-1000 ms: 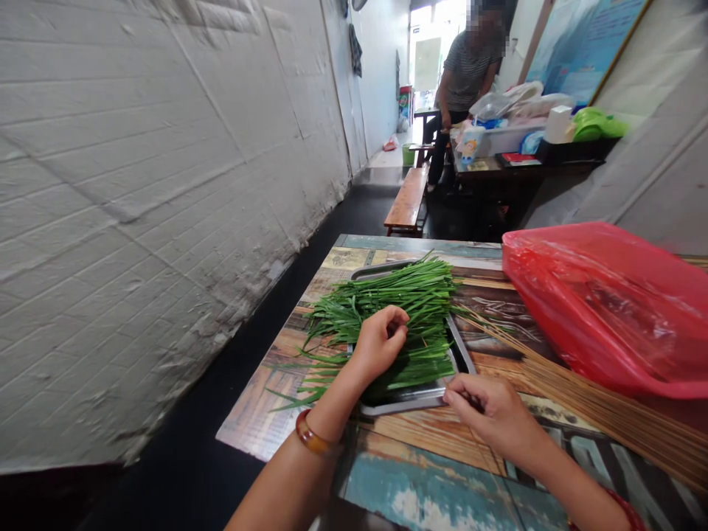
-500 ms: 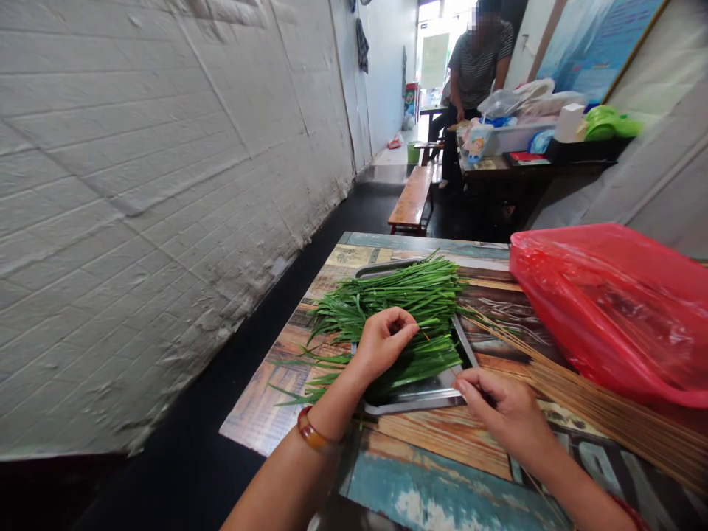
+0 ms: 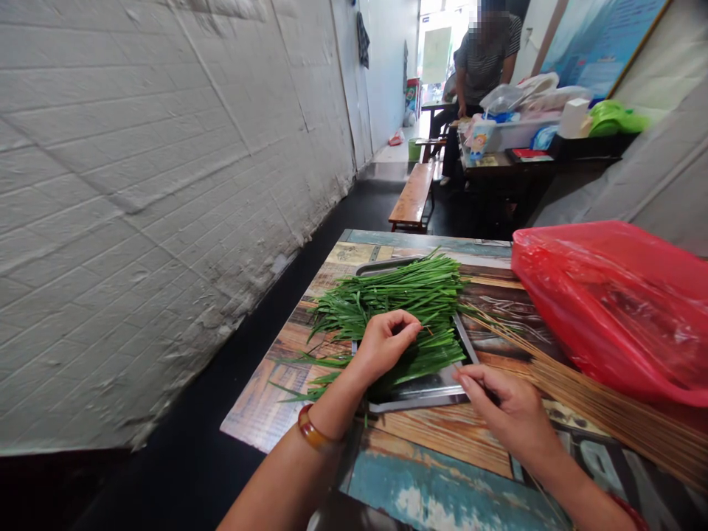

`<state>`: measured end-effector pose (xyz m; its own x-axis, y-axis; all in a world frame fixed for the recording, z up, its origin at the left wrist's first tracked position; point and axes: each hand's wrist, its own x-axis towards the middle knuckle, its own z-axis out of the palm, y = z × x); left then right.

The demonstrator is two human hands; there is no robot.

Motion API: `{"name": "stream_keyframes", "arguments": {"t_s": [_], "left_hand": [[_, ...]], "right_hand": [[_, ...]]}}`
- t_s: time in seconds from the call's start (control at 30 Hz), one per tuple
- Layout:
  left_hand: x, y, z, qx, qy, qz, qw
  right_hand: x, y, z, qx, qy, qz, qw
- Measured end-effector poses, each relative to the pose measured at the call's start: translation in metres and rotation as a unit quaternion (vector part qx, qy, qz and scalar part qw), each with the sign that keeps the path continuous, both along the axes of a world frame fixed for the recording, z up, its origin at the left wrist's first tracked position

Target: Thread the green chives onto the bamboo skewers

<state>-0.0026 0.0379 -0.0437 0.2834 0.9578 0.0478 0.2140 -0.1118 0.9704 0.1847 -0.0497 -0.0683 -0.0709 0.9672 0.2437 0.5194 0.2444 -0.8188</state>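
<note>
Garlic chives lie in bundles on a metal tray, their leaf ends hanging over its left side. Above them my left hand is closed in a pinch; a tiny thin brownish bit shows at its fingertips, too small to name. By the tray's right corner my right hand pinches a thin bamboo skewer, its tip poking out past the fingers and its tail showing below the palm. Many more skewers lie in a long bunch to the right of that hand.
A big red plastic bag sits at the table's right, beside the skewers. Beyond the patterned table are a wooden bench and a person standing at a cluttered table. A white brick-patterned wall runs along the left.
The green stalk at my left fingertips no longer shows there; a brownish bit does. Both hands have barely moved, and the view has shifted slightly.
</note>
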Motion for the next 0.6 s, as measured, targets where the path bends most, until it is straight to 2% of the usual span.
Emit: {"name": "stream_keyframes", "arguments": {"t_s": [0.6], "left_hand": [[0.0008, -0.0014, -0.0004, 0.003, -0.009, 0.004, 1.0]], "right_hand": [[0.0, 0.0005, -0.0015, 0.006, 0.014, -0.001, 1.0]]}}
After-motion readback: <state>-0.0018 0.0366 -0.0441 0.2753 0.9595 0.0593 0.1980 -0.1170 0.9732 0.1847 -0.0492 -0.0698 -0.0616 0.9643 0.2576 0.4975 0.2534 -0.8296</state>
